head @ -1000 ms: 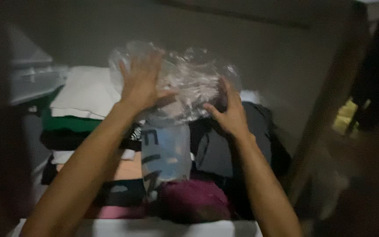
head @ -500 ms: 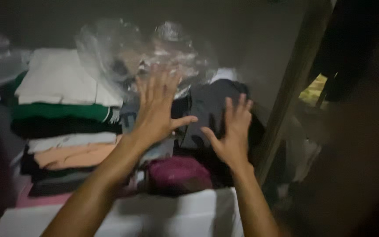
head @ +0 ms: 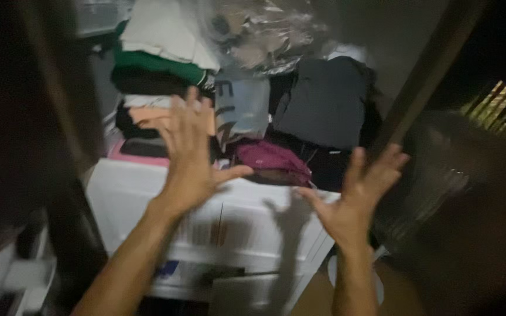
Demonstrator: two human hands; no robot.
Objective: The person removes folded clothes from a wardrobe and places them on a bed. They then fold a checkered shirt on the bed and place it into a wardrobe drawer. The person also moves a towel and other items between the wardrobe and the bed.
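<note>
Hands (head: 191, 149) open, fingers toward clothes (head: 165, 76).

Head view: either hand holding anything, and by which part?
Nothing is held. The left hand and the right hand are both open with fingers spread, in the air before the stacked clothes and the clear plastic bag.

Both hands (head: 194, 158) raised, fingers spread (holding nothing)

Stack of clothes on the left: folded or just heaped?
Folded. The stack of clothes lies in flat layers: white on top, then green, dark, white and peach, edges roughly aligned. Both hands are open, touching none of it.
</note>
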